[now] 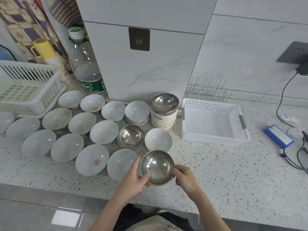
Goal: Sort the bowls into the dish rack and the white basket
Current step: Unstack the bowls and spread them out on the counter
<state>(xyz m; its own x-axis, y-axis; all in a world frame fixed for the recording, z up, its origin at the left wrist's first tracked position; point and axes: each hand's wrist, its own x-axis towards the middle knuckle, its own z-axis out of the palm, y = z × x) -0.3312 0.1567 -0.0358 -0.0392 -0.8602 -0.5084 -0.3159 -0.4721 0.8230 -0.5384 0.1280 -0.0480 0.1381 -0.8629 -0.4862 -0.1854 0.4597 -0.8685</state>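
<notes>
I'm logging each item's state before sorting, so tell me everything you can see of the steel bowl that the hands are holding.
The steel bowl is round, shiny metal, plain and empty, with reflections inside. It sits upright, mouth up, near the counter's front edge, right of the white bowls. The left hand grips its left rim and the right hand its right rim. Whether it rests on the counter is unclear.

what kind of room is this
Most likely a home kitchen: a speckled countertop crowded with white bowls, a dish rack by the tiled wall, and a steel bowl held in both hands.
</notes>
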